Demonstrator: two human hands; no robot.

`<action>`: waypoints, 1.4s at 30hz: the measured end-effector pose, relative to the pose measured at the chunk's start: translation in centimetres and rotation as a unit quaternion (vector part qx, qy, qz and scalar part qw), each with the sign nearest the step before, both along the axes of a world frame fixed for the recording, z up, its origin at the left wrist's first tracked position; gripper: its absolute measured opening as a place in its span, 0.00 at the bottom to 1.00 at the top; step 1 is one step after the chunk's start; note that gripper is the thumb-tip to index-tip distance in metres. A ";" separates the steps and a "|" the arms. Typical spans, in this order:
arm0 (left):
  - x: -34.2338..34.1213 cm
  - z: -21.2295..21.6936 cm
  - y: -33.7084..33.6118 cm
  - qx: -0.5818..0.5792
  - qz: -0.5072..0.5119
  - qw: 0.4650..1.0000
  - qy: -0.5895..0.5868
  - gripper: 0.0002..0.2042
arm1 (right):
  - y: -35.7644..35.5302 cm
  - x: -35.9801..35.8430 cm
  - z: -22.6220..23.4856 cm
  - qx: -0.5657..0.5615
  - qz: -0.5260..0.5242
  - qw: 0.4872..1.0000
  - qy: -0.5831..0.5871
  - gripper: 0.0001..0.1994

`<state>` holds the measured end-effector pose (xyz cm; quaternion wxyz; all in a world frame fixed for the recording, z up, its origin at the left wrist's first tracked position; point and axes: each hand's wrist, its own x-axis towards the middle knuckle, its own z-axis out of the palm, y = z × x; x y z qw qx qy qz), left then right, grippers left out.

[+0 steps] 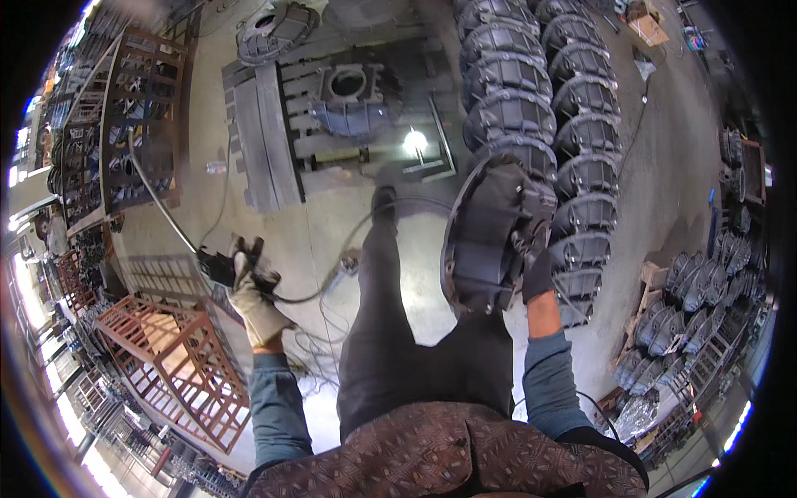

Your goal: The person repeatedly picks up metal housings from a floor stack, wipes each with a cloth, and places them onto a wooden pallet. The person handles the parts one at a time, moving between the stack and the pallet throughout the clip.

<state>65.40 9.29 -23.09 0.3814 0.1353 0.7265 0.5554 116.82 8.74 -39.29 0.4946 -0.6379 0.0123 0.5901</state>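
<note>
Here's the right hand point(534, 264), dark-gloved, fingers curled in close over an edge at the narrower end of a big dark housing point(486, 236); they look closed on it, though the contact beneath the fingertips is hidden. The housing lies mostly to the left of those fingers, tilted up on edge in front of the legs. Over on the other side, the left hand point(253, 295) has its gloved fingers bent around the handle of a long metal wand point(166, 199), well apart from the housing, a dark hose point(320, 292) trailing off to the right of that grip. This housing looks like cast metal: heavy, I'd judge, rigid, hardly fragile, perhaps slick if its surface is oily. One hand steadies it; a lift would probably want two, on the flanged rim and the thick edge under the right fingers. And the direction: the broad rim faces left, away from those fingers, the narrow end points right, while its longest visible stretch runs near to far, leaning slightly right at the far end.
</note>
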 end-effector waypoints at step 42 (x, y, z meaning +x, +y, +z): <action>-10.5 -13.9 6.2 -0.176 -0.342 0.922 0.045 0.22 | 13.9 -22.0 -8.7 -0.012 0.628 0.640 -0.443 0.18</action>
